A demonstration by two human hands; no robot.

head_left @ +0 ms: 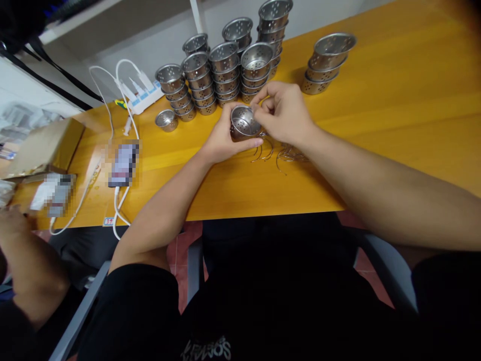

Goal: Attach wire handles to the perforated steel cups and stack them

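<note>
A small perforated metal cup (245, 122) is tilted with its mouth toward me, above the wooden table. My left hand (222, 135) wraps round its left side and underside, thumb along the lower edge. At the cup's right rim, my right hand (280, 113) is closed in a pinch; whatever is between its fingertips is too small to make out. Several thin curved metal wires (289, 154) lie on the table just below and right of the hands, partly hidden by my right forearm.
Several stacks of perforated cups (225, 75) stand behind my hands. Another stack (325, 65) is at the right, and a single cup (166, 120) at the left. A phone (124, 164), white cables and a power strip (146, 98) lie left. A co-worker's arm (30, 265) shows far left.
</note>
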